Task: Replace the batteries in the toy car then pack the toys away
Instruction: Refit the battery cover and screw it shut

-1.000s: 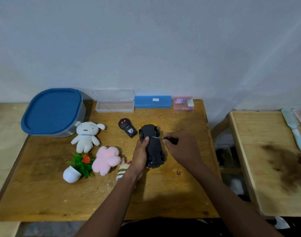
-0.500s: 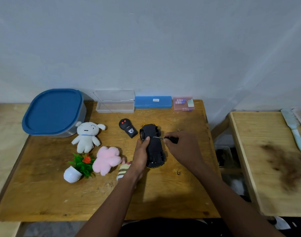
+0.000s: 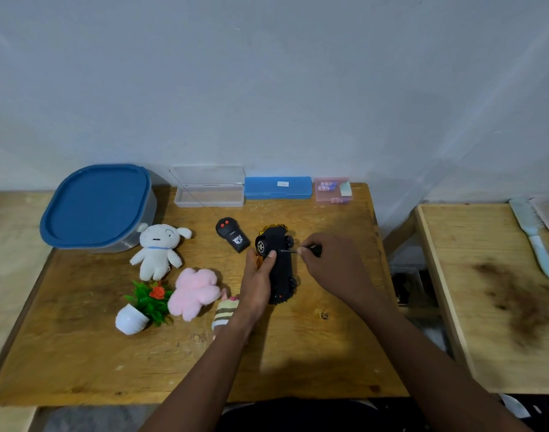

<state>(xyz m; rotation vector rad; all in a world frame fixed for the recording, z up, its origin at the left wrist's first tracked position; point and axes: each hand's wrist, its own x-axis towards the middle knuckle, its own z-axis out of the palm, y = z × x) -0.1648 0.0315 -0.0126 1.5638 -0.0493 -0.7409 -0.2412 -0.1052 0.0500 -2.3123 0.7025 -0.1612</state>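
Note:
The toy car [image 3: 281, 269] lies upside down near the middle of the wooden table [image 3: 80, 353], its black underside up and gold body below. My left hand [image 3: 257, 282] grips its left side, thumb on the underside. My right hand [image 3: 332, 269] holds a small screwdriver [image 3: 301, 251], tip against the car's underside near the front wheels. The black remote [image 3: 232, 234] with two red buttons lies just left of the car. A pink battery box [image 3: 332, 190] stands at the back edge.
A grey tub with a blue lid [image 3: 95, 207] sits back left. A white plush dog [image 3: 157, 249], pink plush flower [image 3: 193, 294], small potted plant [image 3: 142, 307] and striped toy [image 3: 224, 313] lie left of the car. A clear open case [image 3: 209, 190] and blue case [image 3: 277, 187] line the wall.
Both hands and the car stay almost where they were; the car now tilts slightly, showing a front wheel's side. The screwdriver remains against the underside.

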